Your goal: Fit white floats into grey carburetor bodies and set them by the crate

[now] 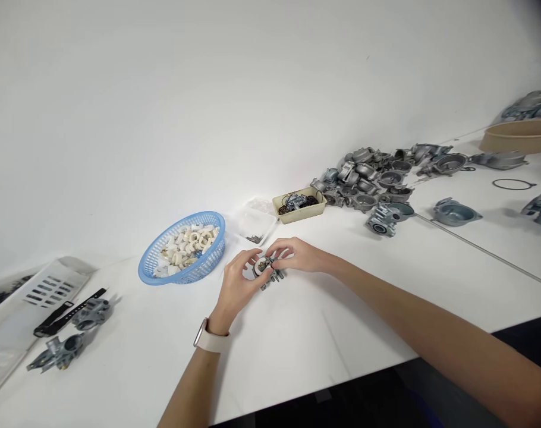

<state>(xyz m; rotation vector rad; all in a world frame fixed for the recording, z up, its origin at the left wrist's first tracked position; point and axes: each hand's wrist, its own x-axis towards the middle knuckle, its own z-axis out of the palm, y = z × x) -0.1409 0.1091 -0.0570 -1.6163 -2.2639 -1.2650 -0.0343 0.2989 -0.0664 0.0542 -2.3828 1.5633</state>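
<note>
A small grey metal carburetor body (277, 277) rests on the white table between my hands, with a white ring-shaped plastic float (260, 267) on its upper side. My left hand (239, 282), wearing a watch with a pale strap, is curled around the left side of the carburetor, thumb at the front and fingers behind. From the right, my right hand (299, 255) bends its thumb and fingers together over the top of the carburetor, beside the float. Whatever lies between those right fingertips is too small to make out.
A blue basket (144, 273) holds white plastic floats. Behind my hands stand a clear tray (241, 223) with small pins and a cream tray (302, 215) with dark rings. Grey metal castings (364, 175) are heaped back right; two carburetors (59, 352) lie left, near a white basket (52, 288).
</note>
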